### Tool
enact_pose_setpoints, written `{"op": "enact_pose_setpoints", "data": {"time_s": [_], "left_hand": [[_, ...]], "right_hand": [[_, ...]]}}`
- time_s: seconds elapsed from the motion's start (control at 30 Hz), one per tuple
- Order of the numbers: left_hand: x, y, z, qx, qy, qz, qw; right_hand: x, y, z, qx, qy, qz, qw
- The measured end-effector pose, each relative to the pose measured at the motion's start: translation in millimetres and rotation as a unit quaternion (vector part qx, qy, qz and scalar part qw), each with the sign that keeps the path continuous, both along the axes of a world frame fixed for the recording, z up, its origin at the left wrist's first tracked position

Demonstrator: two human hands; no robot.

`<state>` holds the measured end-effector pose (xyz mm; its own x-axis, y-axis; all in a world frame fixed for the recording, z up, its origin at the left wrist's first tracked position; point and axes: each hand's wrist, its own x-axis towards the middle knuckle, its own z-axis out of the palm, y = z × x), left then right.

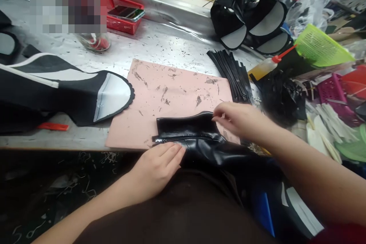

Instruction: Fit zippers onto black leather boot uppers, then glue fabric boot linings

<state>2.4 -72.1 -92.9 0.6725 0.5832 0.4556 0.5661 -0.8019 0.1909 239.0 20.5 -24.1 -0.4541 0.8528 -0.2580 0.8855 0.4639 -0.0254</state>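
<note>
A glossy black leather boot upper (200, 148) lies over the front edge of a pink work board (177, 87) and hangs down toward my lap. A zip runs along it, with a tape end sticking out at the left. With fingers pressed together, my left hand (160, 164) grips the leather just below the zip; its thumb is mostly hidden. My right hand (236, 120) pinches the far right edge of the upper between thumb and fingers. Beyond the board, a bundle of black strips (231, 74) touches its right corner.
More black upper pieces (77, 87) with white linings lie left, overlapping the board. An orange-red tool (53, 126) sits beneath them. Behind are a red basket (122, 24) with a phone and a glass jar (94, 42). At right stand a glue bottle (264, 68) and a green basket (323, 47).
</note>
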Motion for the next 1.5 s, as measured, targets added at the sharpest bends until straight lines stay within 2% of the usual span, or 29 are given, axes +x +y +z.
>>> {"op": "enact_pose_setpoints", "data": {"time_s": [0.1, 0.17, 0.3, 0.47, 0.57, 0.7, 0.8, 0.9, 1.0, 1.17, 1.23, 1.3, 1.4, 1.47, 1.5], "left_hand": [[4, -9, -6.2, 0.036, 0.065, 0.025, 0.997], [5, -12, -8.5, 0.04, 0.077, 0.023, 0.996], [5, -14, -7.6, 0.032, 0.046, 0.023, 0.998], [-2, -13, -6.0, 0.033, 0.018, 0.06, 0.997], [-11, -16, -8.2, 0.043, 0.039, 0.088, 0.994], [-19, -24, -15.7, 0.035, 0.039, 0.115, 0.992], [-21, -28, -21.8, 0.008, 0.016, 0.136, 0.991], [-22, -28, -25.1, -0.002, 0.0, 0.146, 0.989], [-22, -27, -25.5, 0.004, -0.005, 0.154, 0.988], [-22, -25, -25.2, 0.024, -0.004, 0.164, 0.986], [-22, -25, -25.7, 0.025, -0.003, 0.16, 0.987], [-22, -25, -26.3, 0.021, -0.004, 0.157, 0.987], [-22, -25, -26.8, 0.016, -0.003, 0.158, 0.987], [-21, -24, -26.8, 0.015, -0.003, 0.161, 0.987], [-21, -24, -26.7, 0.016, -0.003, 0.16, 0.987]], "right_hand": [[-31, -2, -12.4, -0.057, 0.078, 0.201, 0.975], [-44, 0, -25.4, -0.073, 0.09, 0.265, 0.957], [-53, 4, -38.6, -0.053, 0.058, 0.308, 0.948], [-60, 1, -31.7, 0.015, -0.016, 0.402, 0.915], [-69, 9, -30.7, 0.006, 0.026, 0.447, 0.894], [-87, 26, -34.2, -0.012, 0.114, 0.518, 0.848], [-105, 34, -32.6, -0.036, 0.112, 0.544, 0.831], [-116, 39, -25.2, -0.07, 0.104, 0.553, 0.824], [-114, 45, -13.3, -0.14, 0.108, 0.544, 0.82], [-97, 56, 12.2, -0.258, 0.115, 0.476, 0.833], [-95, 59, 17.5, -0.305, 0.12, 0.45, 0.831], [-99, 62, 15.5, -0.376, 0.143, 0.415, 0.816], [-107, 68, 0.5, -0.493, 0.228, 0.318, 0.777], [-109, 68, -11.4, -0.517, 0.302, 0.252, 0.761], [-109, 66, -16.1, -0.504, 0.328, 0.234, 0.764]]}}
